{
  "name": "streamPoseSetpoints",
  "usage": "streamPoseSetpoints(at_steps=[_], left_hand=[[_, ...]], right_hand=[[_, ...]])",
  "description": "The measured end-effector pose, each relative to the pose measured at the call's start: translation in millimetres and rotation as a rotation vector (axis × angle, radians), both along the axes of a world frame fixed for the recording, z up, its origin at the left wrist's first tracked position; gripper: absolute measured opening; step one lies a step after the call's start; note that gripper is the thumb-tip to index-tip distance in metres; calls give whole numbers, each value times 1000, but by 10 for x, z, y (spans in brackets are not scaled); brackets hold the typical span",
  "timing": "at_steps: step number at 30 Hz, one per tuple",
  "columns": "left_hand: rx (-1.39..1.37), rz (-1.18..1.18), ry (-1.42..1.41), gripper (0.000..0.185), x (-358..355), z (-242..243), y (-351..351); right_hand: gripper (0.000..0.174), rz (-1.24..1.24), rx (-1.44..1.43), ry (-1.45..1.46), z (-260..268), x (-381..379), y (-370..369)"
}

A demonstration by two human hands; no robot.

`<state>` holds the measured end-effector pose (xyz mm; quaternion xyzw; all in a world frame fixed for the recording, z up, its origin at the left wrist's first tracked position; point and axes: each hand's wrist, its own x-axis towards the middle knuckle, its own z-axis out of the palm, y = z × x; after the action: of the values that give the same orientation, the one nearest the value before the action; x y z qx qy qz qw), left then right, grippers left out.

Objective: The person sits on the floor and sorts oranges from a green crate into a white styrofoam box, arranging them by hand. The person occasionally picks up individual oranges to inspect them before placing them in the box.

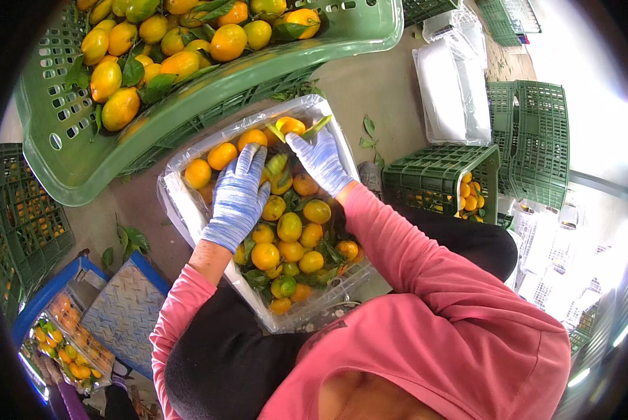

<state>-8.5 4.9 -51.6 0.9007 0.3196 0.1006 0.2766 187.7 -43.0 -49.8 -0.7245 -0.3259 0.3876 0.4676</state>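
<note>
Before me a clear plastic crate (188, 212) lined with transparent film holds citrus fruits, yellow-orange to greenish, some with leaves. My left hand (239, 194), in a blue-and-white knit glove, lies palm down over the fruit, fingers stretched out and thumb apart; what lies beneath the palm is hidden. Just beyond its fingertips, orange fruits (222, 156) line the far side. At the far right corner, my gloved right hand (320, 157) grips an orange fruit (291, 125) with leaves attached. Loose fruits (290, 227) with leaves fill the nearer part.
A large green crate (209, 79) of leafy citrus stands beyond, atop another crate. Right are a tipped green crate (440, 176) with fruit and white packing material (445, 94). Lower left, a blue-edged metal platform (127, 312) adjoins a fruit crate (77, 336) and another person's purple sleeve (72, 399).
</note>
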Motion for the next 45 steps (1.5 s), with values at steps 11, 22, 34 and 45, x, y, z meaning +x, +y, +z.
streamPoseSetpoints(at_steps=[11,22,34,45], left_hand=[[-24,0,-27,70,-17,15,6],[-24,-13,-9,69,-22,32,9],[-11,-127,-447,70,439,279,142],[96,-275,-182,67,486,-131,264]], right_hand=[[42,12,-128,-621,-131,-51,102],[43,-24,-64,-506,-122,-150,5],[53,467,-27,-912,-768,100,-285],[65,829,-324,-1020,406,139,-230]])
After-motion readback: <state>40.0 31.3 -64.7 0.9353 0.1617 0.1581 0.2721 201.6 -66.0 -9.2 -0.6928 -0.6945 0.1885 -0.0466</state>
